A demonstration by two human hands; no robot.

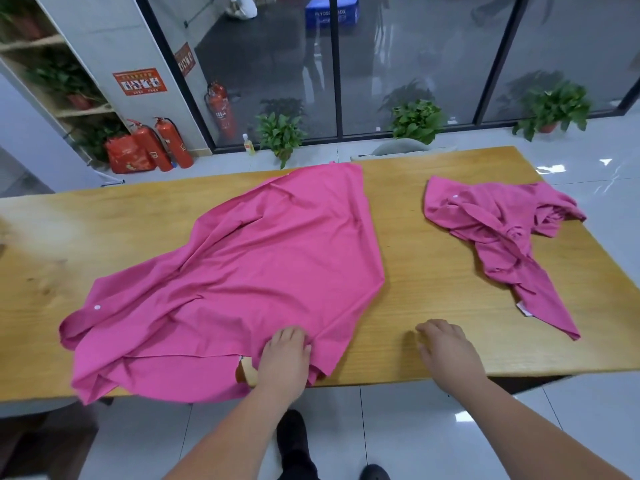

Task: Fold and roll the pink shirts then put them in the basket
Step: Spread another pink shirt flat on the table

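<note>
A large pink shirt [249, 271] lies spread and wrinkled across the middle of the wooden table [422, 282], its near edge hanging slightly over the front. My left hand [285, 355] pinches a fold of its fabric near the table's front edge. A second pink shirt [498, 233] lies crumpled at the right side of the table. Between the two shirts, my right hand [446, 348] hovers just over bare wood with loosely bent fingers, holding nothing. No basket is in view.
Behind the table stand potted plants [280, 133], a chair back [401, 147] and a glass wall. Fire extinguishers [173, 142] and a red bag stand at the far left. My shoes [294, 441] show on the tiled floor below the table's front edge.
</note>
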